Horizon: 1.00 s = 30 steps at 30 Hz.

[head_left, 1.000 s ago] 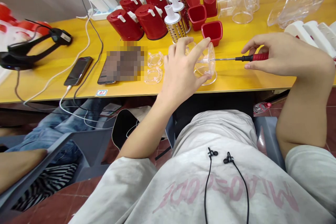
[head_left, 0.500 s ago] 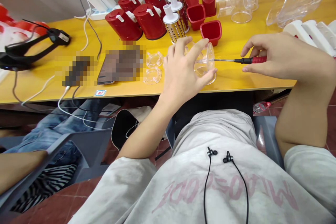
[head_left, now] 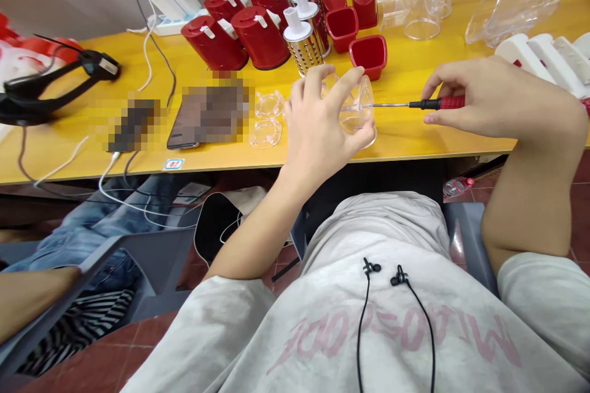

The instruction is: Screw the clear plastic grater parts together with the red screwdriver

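My left hand (head_left: 318, 116) is closed around a clear plastic part (head_left: 365, 98) with a round rim facing right, lying on its side at the table's front. The fingers hide much of it. In my right hand (head_left: 479, 98) is a screwdriver (head_left: 442, 103) with a red and black handle, gripped by thumb and fingers. Its metal shaft lies level and points left into the clear part; I cannot make out the tip. Left of my left hand lie two small clear plastic pieces (head_left: 267, 133).
Red canisters (head_left: 260, 40), perforated metal drums (head_left: 303, 52) and red cups (head_left: 369, 55) stand behind. Clear housings (head_left: 421, 18) and white parts (head_left: 525, 55) are at right. A tablet-like device (head_left: 187, 123), a black headset (head_left: 59, 86) and cables occupy the left, beside a seated person's arm (head_left: 34, 295).
The view has shifted very slightly. Both hands keep their grips, and the screwdriver still points into the clear part.
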Tool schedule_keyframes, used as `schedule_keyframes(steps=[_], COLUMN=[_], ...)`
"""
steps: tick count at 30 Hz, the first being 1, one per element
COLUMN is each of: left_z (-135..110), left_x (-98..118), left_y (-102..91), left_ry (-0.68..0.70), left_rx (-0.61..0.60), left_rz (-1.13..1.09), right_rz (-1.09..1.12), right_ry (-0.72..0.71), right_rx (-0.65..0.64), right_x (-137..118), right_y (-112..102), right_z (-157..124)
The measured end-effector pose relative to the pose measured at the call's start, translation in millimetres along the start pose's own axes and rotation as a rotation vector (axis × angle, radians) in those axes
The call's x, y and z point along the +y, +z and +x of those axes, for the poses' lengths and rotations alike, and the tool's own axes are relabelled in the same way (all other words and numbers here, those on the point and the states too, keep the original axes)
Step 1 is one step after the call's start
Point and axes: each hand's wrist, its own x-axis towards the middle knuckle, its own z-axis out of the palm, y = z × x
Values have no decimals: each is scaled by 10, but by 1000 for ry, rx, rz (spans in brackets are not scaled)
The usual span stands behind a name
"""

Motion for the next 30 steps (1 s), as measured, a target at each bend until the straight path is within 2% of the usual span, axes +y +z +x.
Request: schedule_keyframes(steps=[3, 11, 18, 24, 30], left_z=[0, 20, 25, 17, 43], left_x=[-27, 21, 9, -13, -129], left_y=[17, -34, 0, 17, 80], left_ry=[20, -18, 14, 13, 82], left_rx=[17, -34, -7, -1, 60], left_rz=[-23, 9, 63, 12, -55], right_rz=[-15, 8, 63, 16, 16], right_ry=[23, 61, 28, -9, -41], right_rx=[-2, -1, -2, 7, -36], right_x=[1, 33, 95, 121, 111], right_y=[-8, -18, 5, -11, -17], right_z=[-18, -8, 10, 15, 10])
